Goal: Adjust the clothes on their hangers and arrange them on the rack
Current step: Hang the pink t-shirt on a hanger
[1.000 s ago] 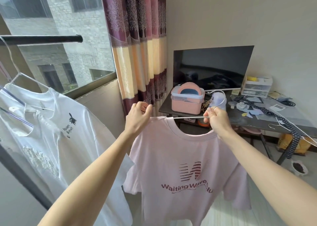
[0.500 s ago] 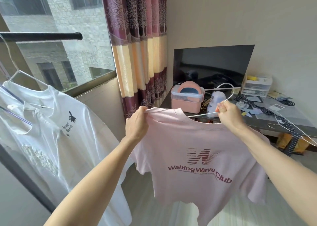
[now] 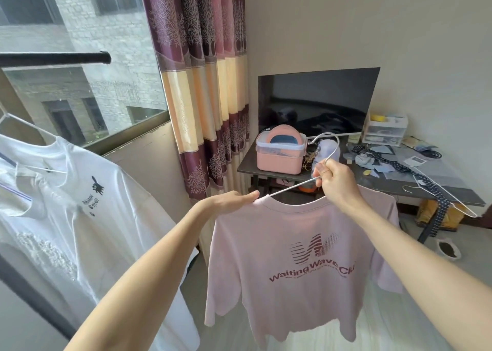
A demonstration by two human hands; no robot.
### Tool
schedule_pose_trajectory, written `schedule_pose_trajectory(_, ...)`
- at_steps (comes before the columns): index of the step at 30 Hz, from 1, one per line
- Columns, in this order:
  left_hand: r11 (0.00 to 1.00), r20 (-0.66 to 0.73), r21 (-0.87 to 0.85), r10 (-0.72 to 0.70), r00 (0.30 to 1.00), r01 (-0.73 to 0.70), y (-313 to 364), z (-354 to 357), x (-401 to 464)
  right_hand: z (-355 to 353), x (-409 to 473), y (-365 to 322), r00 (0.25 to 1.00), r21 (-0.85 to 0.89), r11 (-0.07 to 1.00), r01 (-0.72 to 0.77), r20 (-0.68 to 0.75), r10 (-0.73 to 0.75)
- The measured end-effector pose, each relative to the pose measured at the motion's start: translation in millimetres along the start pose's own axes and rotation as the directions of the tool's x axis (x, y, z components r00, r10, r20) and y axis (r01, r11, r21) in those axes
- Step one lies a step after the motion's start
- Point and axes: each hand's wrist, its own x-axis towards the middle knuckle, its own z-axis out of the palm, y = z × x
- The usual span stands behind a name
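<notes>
A pale pink T-shirt [image 3: 292, 265] with dark red "Waiting Wave Club" print hangs in front of me on a thin white wire hanger [image 3: 295, 187]. My right hand [image 3: 334, 181] grips the hanger just below its hook. My left hand [image 3: 234, 201] pinches the shirt's left collar edge, where the hanger's arm comes out bare. The black rack bar [image 3: 66, 57] runs at the upper left. Below it hang white T-shirts [image 3: 80, 212] on hangers.
A dark desk [image 3: 439, 183] at the right holds a monitor [image 3: 316, 100], a pink storage box [image 3: 279, 153], small white drawers [image 3: 384, 131] and a spare wire hanger [image 3: 447, 199] with a dotted strap. A striped curtain [image 3: 202, 84] hangs beside the window.
The pink shirt has dropped lower and swung squarer to me. My left hand went from gripping the shoulder fabric to pinching the collar edge, and the hanger's left arm now shows bare.
</notes>
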Motion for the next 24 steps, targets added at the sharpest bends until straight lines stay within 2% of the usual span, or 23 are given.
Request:
schedule_pose_trajectory(3, 0.993, -0.032, -0.066, 0.094, 0.995, -0.096, 2.4, 7.9, -6.1, -1.2, -1.7, 4.6, 1.0, -0.009, 1.0, -0.002, -0.012, 0.002)
schedule_pose_trajectory(7, 0.967, -0.15, 0.107, 0.246, 0.957, -0.232, 5.6, 12.6, -1.7, 3.1, -4.5, 12.2, 1.0, -0.045, 0.999, -0.019, 0.006, 0.02)
schedule_pose_trajectory(9, 0.936, -0.341, 0.224, 0.337, 0.878, -0.272, 6.1, 15.4, 0.4, 3.2, -3.5, 15.0, 0.999, -0.098, 0.995, -0.021, 0.031, 0.024)
schedule_pose_trajectory(11, 0.906, -0.518, 0.272, 0.422, 0.744, -0.324, 2.4, 16.9, 0.6, 1.9, -1.7, 15.1, 0.998, -0.133, 0.991, -0.026, 0.053, 0.033)
schedule_pose_trajectory(13, 0.859, -0.545, 0.283, 0.509, 0.666, -0.426, -5.2, 17.7, -2.0, 1.1, -0.7, 15.0, 0.998, -0.123, 0.992, -0.04, 0.036, 0.044)
schedule_pose_trajectory(14, 0.835, -0.512, 0.307, 0.55, 0.66, -0.458, -8.1, 18.7, -5.5, 1.5, -1.2, 15.4, 0.999, -0.114, 0.992, -0.048, 0.018, 0.051)
schedule_pose_trajectory(17, 0.806, -0.39, 0.369, 0.587, 0.71, -0.464, -15.4, 21.9, -15.6, 4.5, -5.4, 16.8, 0.998, -0.084, 0.995, -0.061, -0.024, 0.059)
schedule_pose_trajectory(19, 0.808, -0.421, 0.393, 0.583, 0.695, -0.439, -17.6, 21.4, -16.0, 8.1, -6.8, 15.7, 0.998, -0.08, 0.995, -0.052, -0.027, 0.05)
schedule_pose_trajectory(21, 0.836, -0.466, 0.397, 0.54, 0.701, -0.38, -13.2, 21.9, -16.0, 11.0, -6.6, 11.2, 0.999, -0.058, 0.997, -0.041, -0.027, 0.04)
schedule_pose_trajectory(24, 0.819, -0.394, 0.518, 0.484, 0.781, -0.247, -3.6, 30.5, -14.1, 15.2, -6.6, 2.5, 1.0, -0.021, 1.0, -0.016, -0.015, 0.016)
